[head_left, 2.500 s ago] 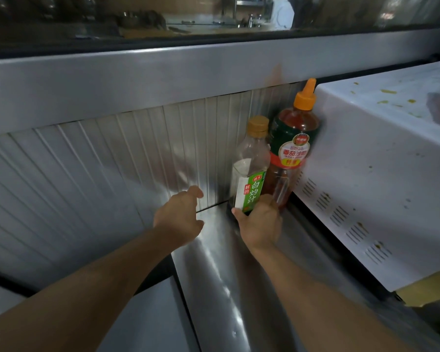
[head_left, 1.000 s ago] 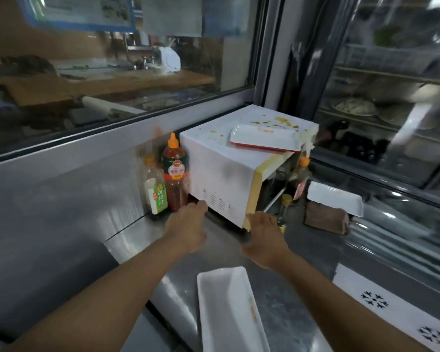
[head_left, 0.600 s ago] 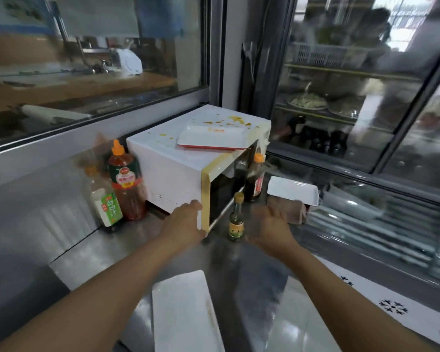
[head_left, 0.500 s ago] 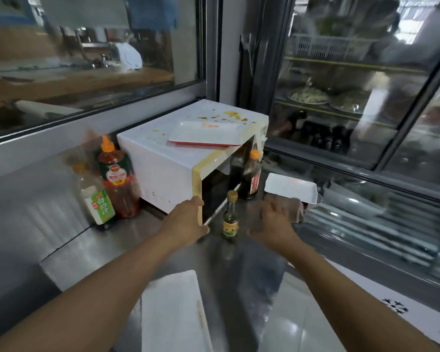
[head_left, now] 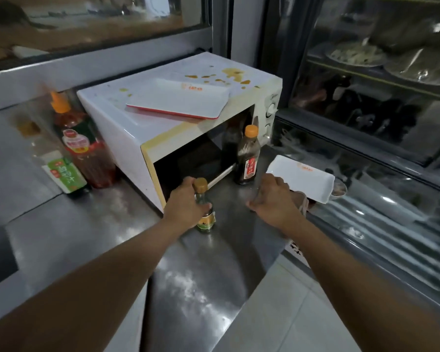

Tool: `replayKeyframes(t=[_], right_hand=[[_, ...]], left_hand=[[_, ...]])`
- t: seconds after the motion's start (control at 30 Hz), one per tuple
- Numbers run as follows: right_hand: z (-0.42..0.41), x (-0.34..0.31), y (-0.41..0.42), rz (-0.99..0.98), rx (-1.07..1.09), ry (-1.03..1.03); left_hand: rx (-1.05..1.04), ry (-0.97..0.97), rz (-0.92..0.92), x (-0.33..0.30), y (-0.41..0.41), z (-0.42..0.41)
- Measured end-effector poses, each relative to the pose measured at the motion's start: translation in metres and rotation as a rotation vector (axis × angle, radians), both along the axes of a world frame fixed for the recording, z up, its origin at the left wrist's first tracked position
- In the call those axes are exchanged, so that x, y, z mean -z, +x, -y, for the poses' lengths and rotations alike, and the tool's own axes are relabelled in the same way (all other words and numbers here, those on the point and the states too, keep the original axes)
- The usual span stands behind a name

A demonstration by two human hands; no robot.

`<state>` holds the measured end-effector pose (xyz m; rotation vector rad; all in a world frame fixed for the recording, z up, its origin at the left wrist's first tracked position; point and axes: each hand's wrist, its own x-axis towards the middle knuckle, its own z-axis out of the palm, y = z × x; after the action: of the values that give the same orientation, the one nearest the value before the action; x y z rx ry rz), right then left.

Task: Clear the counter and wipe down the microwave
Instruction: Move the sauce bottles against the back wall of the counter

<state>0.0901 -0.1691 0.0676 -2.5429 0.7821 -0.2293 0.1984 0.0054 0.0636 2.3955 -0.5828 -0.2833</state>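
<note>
A white microwave [head_left: 127,128] with brown stains on its top stands on the steel counter [head_left: 87,232]. A white tray with a red rim [head_left: 178,101] lies on top of it. My left hand [head_left: 186,204] grips a small bottle with a gold cap [head_left: 204,217] standing in front of the microwave. A dark sauce bottle with an orange cap [head_left: 248,156] stands by the microwave door. My right hand [head_left: 274,199] hovers with loosely curled fingers, holding nothing, near a white tray [head_left: 302,177] lying on a brown cloth [head_left: 302,203].
Two bottles stand left of the microwave: a red sauce bottle [head_left: 84,146] and a clear one with a green label [head_left: 61,171]. A glass-fronted display case [head_left: 379,97] holding plates of food runs along the right. The counter's edge drops to a tiled floor [head_left: 285,313].
Both hands have left the two bottles at the wall and moved right, the view turning with them. My left hand went from the microwave's corner to gripping the small bottle.
</note>
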Motion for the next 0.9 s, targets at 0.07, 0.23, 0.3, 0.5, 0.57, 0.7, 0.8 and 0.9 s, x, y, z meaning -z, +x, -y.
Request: replayKeyframes(t=[0.07,0.23,0.3,0.5,0.57,0.7,0.8,0.9], right_hand=[[0.014,0.007,0.008,-0.059,-0.047,-0.038],[0.04,0.017,0.021,-0.055,-0.052,0.018],[0.046,0.018,0.026,-0.007,-0.036,0.074],[0.059,0.016,0.05,0.093,-0.065,0.126],[0.063,0.015,0.06,0.093,-0.055,0.133],[0.072,0.013,0.078,0.148,-0.02,0.175],[0.078,0.014,0.092,0.185,0.009,0.186],[0.082,0.017,0.108,0.213,0.054,0.2]], left_hand=[[-0.062,0.022,0.038,0.005,0.0,0.007],[-0.162,0.06,0.038,0.012,0.004,0.018],[-0.169,0.062,0.021,0.012,0.008,0.02],[-0.135,0.079,0.016,0.008,0.015,0.026],[-0.132,0.069,0.015,0.007,0.016,0.028],[-0.135,0.029,0.013,0.004,0.018,0.035],[-0.132,0.018,0.041,0.0,0.022,0.041],[-0.114,-0.007,0.07,-0.006,0.026,0.047]])
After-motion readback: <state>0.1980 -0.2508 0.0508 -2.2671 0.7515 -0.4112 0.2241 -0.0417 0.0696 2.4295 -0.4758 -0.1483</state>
